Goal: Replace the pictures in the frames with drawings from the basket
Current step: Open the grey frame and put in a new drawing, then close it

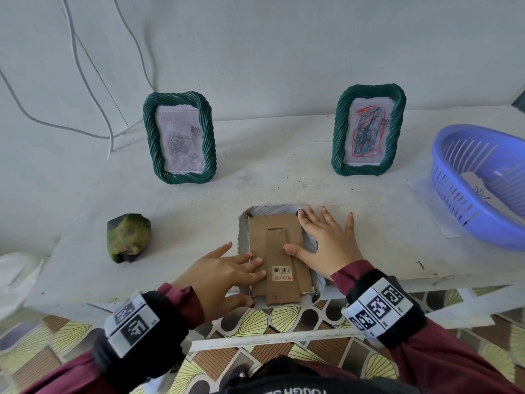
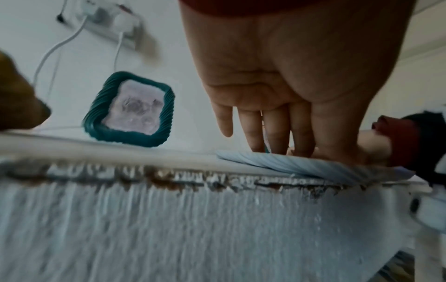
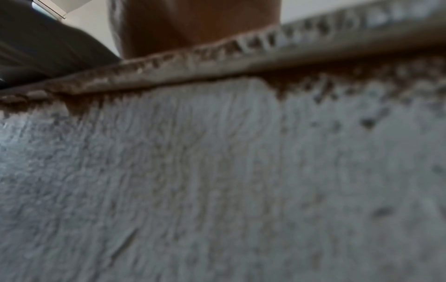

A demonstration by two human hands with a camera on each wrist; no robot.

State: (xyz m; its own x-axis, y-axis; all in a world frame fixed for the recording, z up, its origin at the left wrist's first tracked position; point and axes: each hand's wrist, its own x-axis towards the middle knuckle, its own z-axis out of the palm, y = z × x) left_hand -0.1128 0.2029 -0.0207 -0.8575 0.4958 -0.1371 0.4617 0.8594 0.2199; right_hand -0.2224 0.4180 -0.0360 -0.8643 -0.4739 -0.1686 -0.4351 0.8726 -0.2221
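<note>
A third frame (image 1: 284,209) lies face down at the shelf's front edge, its brown cardboard back (image 1: 277,245) and folded stand up. My left hand (image 1: 227,268) lies flat with straight fingers on the back's left edge; in the left wrist view the fingers (image 2: 275,131) press down on the frame's pale ribbed rim (image 2: 301,166). My right hand (image 1: 326,240) is spread flat over the right side, thumb on the stand. Two green twisted frames stand upright behind: the left one (image 1: 179,137) shows a grey rose picture, the right one (image 1: 368,133) a red and blue scribble.
A purple slatted basket (image 1: 454,189) with paper sheets inside sits at the right on a white sheet. A green wrapped lump (image 1: 127,237) lies at the left. White cables hang on the wall behind. The shelf's rough front edge (image 3: 241,63) fills the right wrist view.
</note>
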